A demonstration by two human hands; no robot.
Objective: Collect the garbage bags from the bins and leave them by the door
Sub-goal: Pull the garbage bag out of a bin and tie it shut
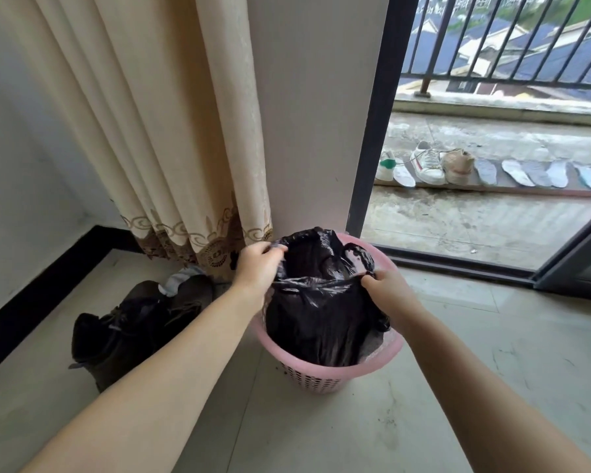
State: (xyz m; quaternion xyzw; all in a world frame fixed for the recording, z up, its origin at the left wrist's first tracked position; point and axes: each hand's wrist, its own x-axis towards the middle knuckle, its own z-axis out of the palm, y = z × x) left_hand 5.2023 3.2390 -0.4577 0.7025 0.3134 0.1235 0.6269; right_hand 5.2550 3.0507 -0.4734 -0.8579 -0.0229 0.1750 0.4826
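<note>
A pink perforated plastic bin (316, 378) stands on the tiled floor in front of a wall pillar. A black garbage bag (321, 319) sits inside it, its top pulled up above the rim. My left hand (258, 268) pinches the bag's edge at the far left of the rim. My right hand (388, 288) grips the bag's edge on the right side. The plastic is stretched taut between both hands. The bag's contents are hidden.
Dark boots (130, 331) with a grey sock lie on the floor left of the bin. A beige curtain (157, 131) hangs behind. To the right, an open sliding door (372, 131) leads to a balcony with shoes (427, 163), insoles and a railing.
</note>
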